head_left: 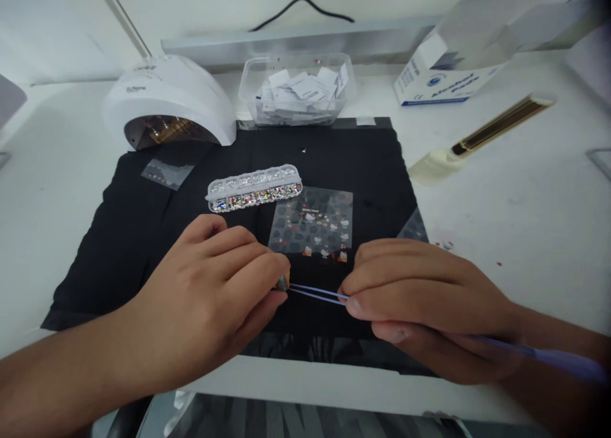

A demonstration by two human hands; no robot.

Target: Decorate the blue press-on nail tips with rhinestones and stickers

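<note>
A white worktop (525, 221) carries a black cloth (143, 234), with a white nail lamp (167, 97) at its far corner. On the cloth lie a sticker sheet (315, 221) and a gem case (255, 187). The right hand (429, 304) pinches lilac tweezers (315, 293), whose tips meet a small nail piece (282, 283) gripped in the left hand (214, 291) fingers
</note>
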